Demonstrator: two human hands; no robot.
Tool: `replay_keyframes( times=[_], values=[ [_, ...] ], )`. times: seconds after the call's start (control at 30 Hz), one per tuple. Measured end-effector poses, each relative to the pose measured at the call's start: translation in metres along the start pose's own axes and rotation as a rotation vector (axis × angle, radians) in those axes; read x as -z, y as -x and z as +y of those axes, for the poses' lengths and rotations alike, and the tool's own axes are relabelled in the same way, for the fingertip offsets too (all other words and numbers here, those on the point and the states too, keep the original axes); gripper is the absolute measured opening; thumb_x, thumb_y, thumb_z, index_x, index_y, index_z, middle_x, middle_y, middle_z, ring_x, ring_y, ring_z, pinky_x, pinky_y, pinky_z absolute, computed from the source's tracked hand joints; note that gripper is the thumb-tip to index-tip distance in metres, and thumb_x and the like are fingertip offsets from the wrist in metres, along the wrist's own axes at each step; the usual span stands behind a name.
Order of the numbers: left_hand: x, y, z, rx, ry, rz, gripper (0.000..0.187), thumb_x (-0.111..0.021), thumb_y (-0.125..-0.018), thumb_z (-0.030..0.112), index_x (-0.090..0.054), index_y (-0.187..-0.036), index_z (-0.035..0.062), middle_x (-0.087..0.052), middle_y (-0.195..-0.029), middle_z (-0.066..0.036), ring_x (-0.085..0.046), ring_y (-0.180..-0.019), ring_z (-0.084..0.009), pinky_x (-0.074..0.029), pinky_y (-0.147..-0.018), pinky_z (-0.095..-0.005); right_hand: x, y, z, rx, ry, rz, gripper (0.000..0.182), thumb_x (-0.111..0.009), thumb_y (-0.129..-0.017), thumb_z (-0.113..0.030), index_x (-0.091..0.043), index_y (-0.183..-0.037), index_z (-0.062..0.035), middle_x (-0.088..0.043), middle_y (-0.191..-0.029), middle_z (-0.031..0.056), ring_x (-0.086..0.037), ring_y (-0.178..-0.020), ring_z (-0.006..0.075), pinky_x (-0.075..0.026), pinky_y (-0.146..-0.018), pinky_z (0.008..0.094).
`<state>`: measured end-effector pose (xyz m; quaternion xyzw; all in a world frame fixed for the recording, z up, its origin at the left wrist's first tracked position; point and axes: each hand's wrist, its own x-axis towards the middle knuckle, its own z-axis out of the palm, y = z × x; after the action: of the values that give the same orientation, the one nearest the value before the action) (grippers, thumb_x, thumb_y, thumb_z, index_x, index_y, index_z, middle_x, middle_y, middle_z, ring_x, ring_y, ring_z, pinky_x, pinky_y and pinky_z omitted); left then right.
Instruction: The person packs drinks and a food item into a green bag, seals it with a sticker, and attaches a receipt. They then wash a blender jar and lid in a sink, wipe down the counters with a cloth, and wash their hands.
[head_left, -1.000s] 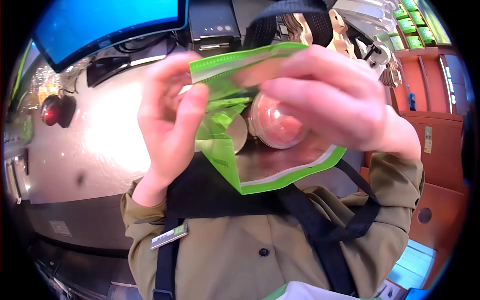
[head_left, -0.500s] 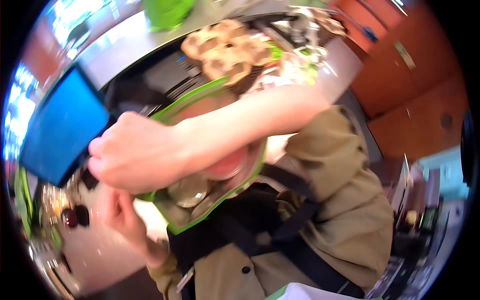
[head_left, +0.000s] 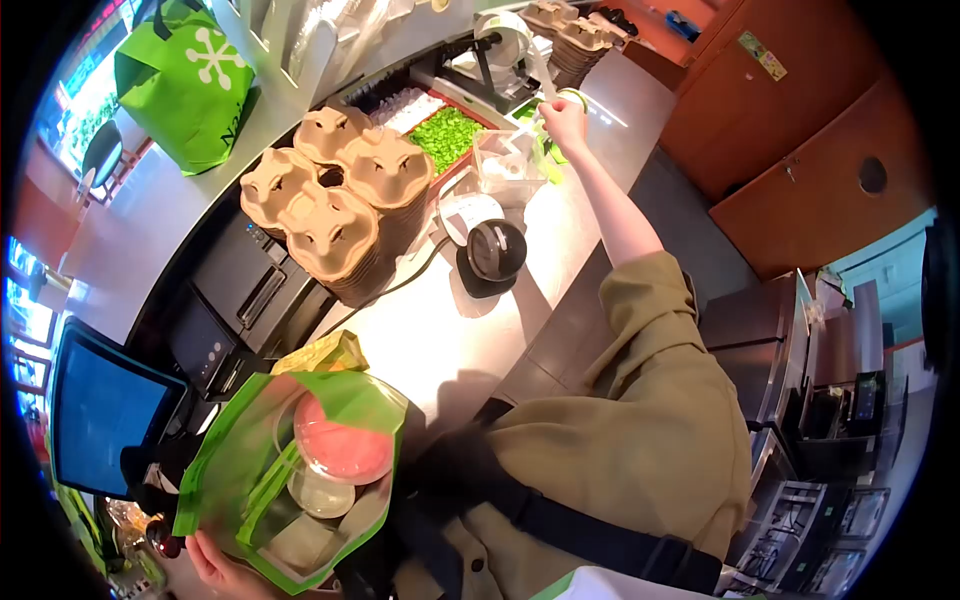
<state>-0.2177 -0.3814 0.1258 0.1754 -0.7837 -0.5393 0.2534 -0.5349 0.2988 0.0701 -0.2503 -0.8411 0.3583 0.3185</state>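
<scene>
At the lower left, my left hand [head_left: 220,570] grips the side of an open green bag [head_left: 225,500]. Inside the bag are a round clear-lidded container with pink contents [head_left: 345,445], a smaller round lidded container [head_left: 322,494] and a pale item below it. My right hand [head_left: 565,125] is stretched out to the upper right, its fingers closed on a white strip [head_left: 543,75] beside a white roll on a dispenser [head_left: 490,60]. A clear box with small white items [head_left: 505,160] stands close to it.
Stacked cardboard cup carriers [head_left: 335,235] stand near a black scanner [head_left: 495,252] and its cable. Behind are a tray of green pieces [head_left: 440,138] and another green bag [head_left: 195,95]. A blue screen [head_left: 110,415] is at left, with wooden cabinets [head_left: 790,120] at right.
My right hand has swung from above the bag to the upper right and closed on the white strip. The bag appears lower left, with my left hand at its side, and the view has shifted.
</scene>
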Motion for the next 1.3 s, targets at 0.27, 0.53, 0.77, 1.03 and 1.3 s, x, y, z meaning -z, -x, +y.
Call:
replay_keyframes(
  times=[0.27,0.53,0.77,1.03,1.3],
  values=[
    [-0.010,0.022,0.016,-0.181,0.301,-0.123,0.111,-0.068,-0.055,0.064,-0.013,-0.133,0.0074,-0.025,-0.134,-0.021,-0.029,-0.123,-0.0339,-0.025,-0.102,-0.0470,-0.037,-0.048,0.047,0.141,0.697,-0.254,0.028,-0.058,-0.076,-0.033,-0.065,-0.081,-0.0065,-0.063,-0.084,0.0156,-0.061,-0.081,0.0306,-0.047,-0.072,0.0407],
    [-0.052,0.077,0.043,-0.272,0.303,-0.015,0.082,-0.078,-0.041,0.054,-0.041,-0.097,0.0067,-0.016,-0.139,-0.023,-0.022,-0.127,-0.0331,-0.019,-0.103,-0.0450,0.083,0.200,-0.162,0.654,-0.747,-1.075,0.045,-0.054,-0.084,-0.037,-0.058,-0.090,0.0074,-0.060,-0.091,0.0168,-0.057,-0.080,0.0230,-0.045,-0.070,0.0310],
    [-0.035,0.056,0.014,-0.561,0.067,-0.234,0.037,-0.067,-0.056,0.022,-0.060,-0.084,-0.0027,-0.036,-0.124,-0.020,-0.034,-0.118,-0.0369,-0.023,-0.098,-0.0454,0.047,0.332,-0.191,0.952,-0.758,-1.118,0.053,-0.064,-0.075,-0.033,-0.050,-0.110,0.0047,-0.058,-0.100,0.0184,-0.056,-0.092,0.0321,-0.045,-0.077,0.0385],
    [-0.040,0.052,0.016,-0.559,0.042,-0.224,0.029,-0.065,-0.066,0.017,-0.062,-0.084,-0.0059,-0.057,-0.098,-0.021,-0.052,-0.089,-0.0299,-0.040,-0.078,-0.0383,0.036,0.331,-0.205,0.397,-0.956,-1.239,0.010,-0.057,-0.076,0.002,-0.059,-0.086,0.0007,-0.046,-0.118,0.0162,-0.052,-0.093,0.0132,-0.044,-0.067,0.0205],
    [-0.046,0.054,0.022,-0.632,-0.011,-0.026,0.014,-0.061,-0.055,-0.006,-0.061,-0.069,-0.0034,-0.061,-0.067,-0.012,-0.056,-0.062,-0.0249,-0.043,-0.058,-0.0307,0.004,0.319,-0.213,0.720,-0.896,-1.157,0.014,-0.064,-0.069,0.003,-0.053,-0.075,-0.0020,-0.059,-0.083,0.0088,-0.056,-0.072,0.0187,-0.042,-0.064,0.0262]
  ],
)
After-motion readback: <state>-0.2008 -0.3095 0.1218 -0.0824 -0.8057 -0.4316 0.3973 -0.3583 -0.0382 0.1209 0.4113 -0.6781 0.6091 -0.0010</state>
